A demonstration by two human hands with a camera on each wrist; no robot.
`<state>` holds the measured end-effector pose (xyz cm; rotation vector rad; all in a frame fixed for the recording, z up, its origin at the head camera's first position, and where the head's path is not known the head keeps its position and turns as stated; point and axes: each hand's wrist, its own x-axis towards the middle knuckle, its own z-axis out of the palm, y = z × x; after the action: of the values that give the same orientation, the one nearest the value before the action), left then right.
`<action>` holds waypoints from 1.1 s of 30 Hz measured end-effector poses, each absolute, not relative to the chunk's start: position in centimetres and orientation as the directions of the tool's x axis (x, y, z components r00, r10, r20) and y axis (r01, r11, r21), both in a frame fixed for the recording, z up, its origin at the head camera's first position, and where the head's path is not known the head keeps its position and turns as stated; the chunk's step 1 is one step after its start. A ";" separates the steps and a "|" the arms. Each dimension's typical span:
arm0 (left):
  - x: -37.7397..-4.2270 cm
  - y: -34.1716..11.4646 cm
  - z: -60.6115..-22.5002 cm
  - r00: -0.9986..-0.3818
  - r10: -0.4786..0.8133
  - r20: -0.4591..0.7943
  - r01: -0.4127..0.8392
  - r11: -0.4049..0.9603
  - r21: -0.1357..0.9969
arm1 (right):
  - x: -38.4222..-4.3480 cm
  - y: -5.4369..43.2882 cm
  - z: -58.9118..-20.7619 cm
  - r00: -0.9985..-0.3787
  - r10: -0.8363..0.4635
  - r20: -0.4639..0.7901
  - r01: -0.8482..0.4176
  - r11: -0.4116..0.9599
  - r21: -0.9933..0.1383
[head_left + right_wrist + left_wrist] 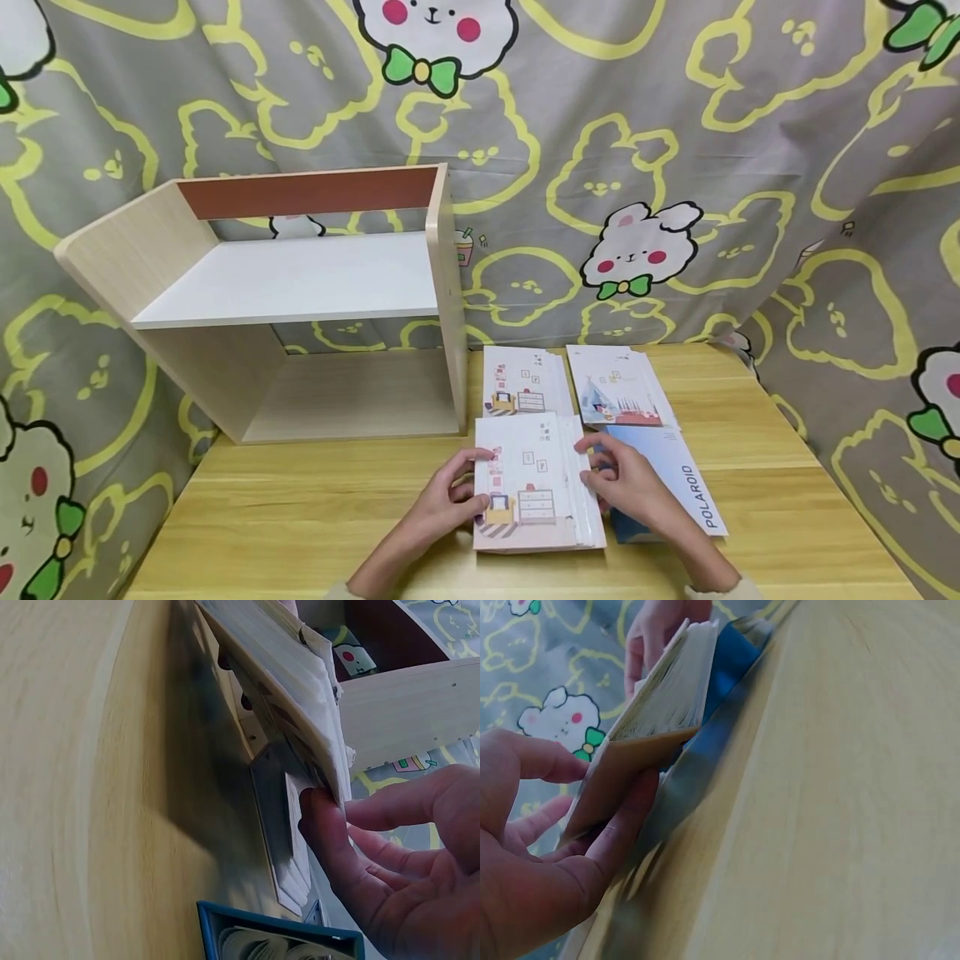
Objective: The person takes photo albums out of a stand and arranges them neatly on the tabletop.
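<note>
Both hands hold a photo album by its two side edges, over the front middle of the table. Its white cover shows a drawn room with a yellow chair and a dresser, and clear page sleeves stick out along its right side. My left hand grips the left edge, thumb and fingers on either side of the album's spine in the left wrist view. The right hand pinches the right edge; in the right wrist view its thumb lies against one side. That view shows the album raised off the tabletop.
Behind lies an album with the same drawing, beside a tent-covered album. A blue POLAROID album lies under the right forearm, partly hidden by the tent album. A two-level wooden shelf stands back left, before a patterned curtain.
</note>
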<state>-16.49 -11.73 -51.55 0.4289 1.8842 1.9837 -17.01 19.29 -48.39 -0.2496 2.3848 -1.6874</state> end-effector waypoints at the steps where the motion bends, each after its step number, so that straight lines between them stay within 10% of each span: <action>1: -16.5 -11.7 -51.6 -0.886 0.463 -0.035 -0.058 -0.035 0.998 | -17.0 19.3 -48.4 -0.965 -0.254 -0.071 -0.020 0.337 -0.941; 33: -16.4 -11.8 -52.0 -0.872 0.485 -0.059 -0.050 0.031 0.998 | -16.5 18.9 -48.5 -0.973 -0.227 -0.047 -0.082 0.531 -0.844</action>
<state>-16.44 -11.80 -51.97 0.4416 1.9322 1.8979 -16.47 18.90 -48.49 -0.2658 2.6136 -1.4280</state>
